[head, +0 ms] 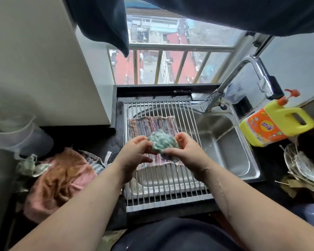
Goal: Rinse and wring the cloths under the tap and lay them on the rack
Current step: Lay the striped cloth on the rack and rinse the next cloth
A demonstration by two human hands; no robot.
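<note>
A bunched green-blue cloth (pixel 160 141) is held above the metal roll-up rack (pixel 163 192), blurred by motion. My left hand (pixel 134 153) grips its left side and my right hand (pixel 185 149) pinches its right side. Under them a striped multicoloured cloth (pixel 149 125) lies flat on the rack. The rack covers the left half of the steel sink (pixel 230 154). The chrome tap (pixel 239 77) rises at the back right, and a thin stream of water falls into the open right part of the sink.
A pile of cloths, pink-orange (pixel 60 180) with a greenish one beside it, lies on the dark counter at left. A clear plastic jug (pixel 16 134) stands further left. A yellow detergent bottle (pixel 277 122) and a wire basket (pixel 304 167) are right of the sink. Dark laundry hangs overhead.
</note>
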